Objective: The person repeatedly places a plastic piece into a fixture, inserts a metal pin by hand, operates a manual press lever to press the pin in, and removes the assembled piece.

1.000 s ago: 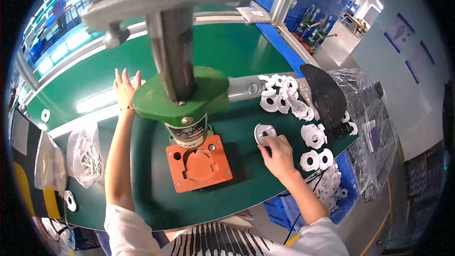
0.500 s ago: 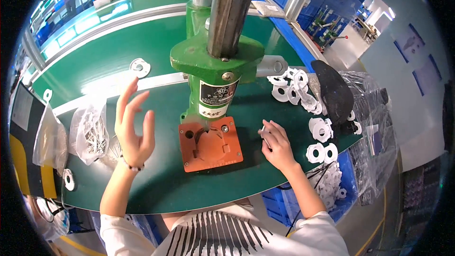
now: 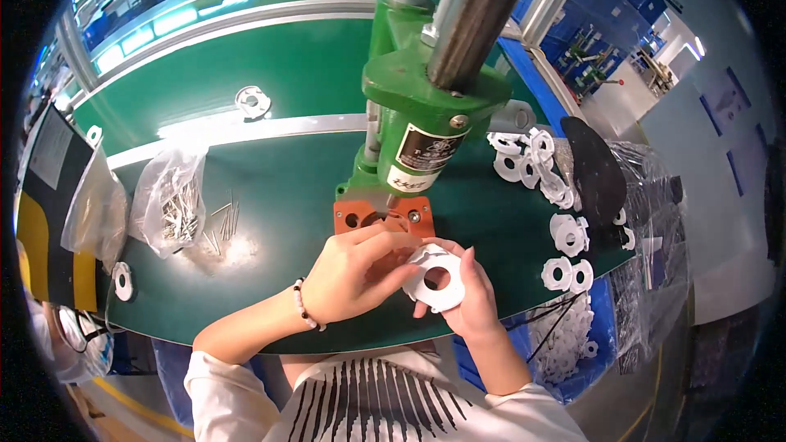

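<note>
My right hand (image 3: 473, 304) holds a white plastic ring (image 3: 450, 288) with a round hole and small tabs, in front of the press. Its thumb lies along the ring's right side and its fingers are partly hidden beneath. My left hand (image 3: 348, 274), with a beaded bracelet at the wrist, closes thumb and fingers on the ring's upper left edge. Whether a small part is also in those fingertips is hidden. Just beyond the hands, an orange fixture block (image 3: 350, 214) sits under the green press (image 3: 430, 102), partly covered by my fingers.
Loose metal pins (image 3: 229, 219) lie by a clear bag of pins (image 3: 173, 205) at left. White rings (image 3: 566, 233) are grouped at right, above a blue bin (image 3: 602, 336) of white parts. Another ring (image 3: 253, 102) rests on the green surface behind the metal rail.
My left hand came down and right from its raised, spread position and closed at the ring. My right hand moved toward the middle front, where the ring now shows clearly. The view shifted.
</note>
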`<state>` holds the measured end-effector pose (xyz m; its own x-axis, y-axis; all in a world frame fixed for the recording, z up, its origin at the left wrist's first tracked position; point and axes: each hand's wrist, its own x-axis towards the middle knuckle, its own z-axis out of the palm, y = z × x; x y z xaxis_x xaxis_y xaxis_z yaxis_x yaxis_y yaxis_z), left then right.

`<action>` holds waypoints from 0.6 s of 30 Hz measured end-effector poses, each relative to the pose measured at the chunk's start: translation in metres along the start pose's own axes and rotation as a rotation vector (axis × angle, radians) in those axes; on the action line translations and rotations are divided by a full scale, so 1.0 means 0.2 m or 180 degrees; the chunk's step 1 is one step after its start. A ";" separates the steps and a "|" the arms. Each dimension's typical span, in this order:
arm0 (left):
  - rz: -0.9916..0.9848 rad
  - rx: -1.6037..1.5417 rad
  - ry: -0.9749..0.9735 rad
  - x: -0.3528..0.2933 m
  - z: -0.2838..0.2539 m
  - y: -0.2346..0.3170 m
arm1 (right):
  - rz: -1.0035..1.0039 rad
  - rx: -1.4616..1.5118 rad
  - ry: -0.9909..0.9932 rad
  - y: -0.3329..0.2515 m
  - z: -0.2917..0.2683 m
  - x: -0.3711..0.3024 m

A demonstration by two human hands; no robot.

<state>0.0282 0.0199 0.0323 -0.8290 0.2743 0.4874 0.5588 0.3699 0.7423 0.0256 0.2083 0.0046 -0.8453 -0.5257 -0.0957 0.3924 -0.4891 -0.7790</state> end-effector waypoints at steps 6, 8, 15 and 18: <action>-0.1311 -0.1625 -0.0093 -0.03 0.00 -0.03 | -0.0858 -0.1064 0.0332 0.02 -0.01 -0.01; -0.1332 -0.2001 -0.0188 -0.06 -0.01 -0.06 | -0.1009 -0.1022 0.0433 0.00 -0.02 0.00; -0.1310 -0.1482 -0.0331 -0.12 -0.05 -0.06 | -0.1916 -0.2611 0.0419 -0.02 -0.01 0.04; -0.0472 -0.0220 0.0049 -0.12 -0.06 -0.06 | -0.3533 -0.4299 -0.0413 -0.08 0.00 0.09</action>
<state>0.0419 -0.0024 0.0173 -0.9028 0.2075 0.3767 0.4278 0.3434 0.8361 0.0038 0.2054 0.0154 -0.4220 -0.4533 0.7851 -0.9066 0.2114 -0.3653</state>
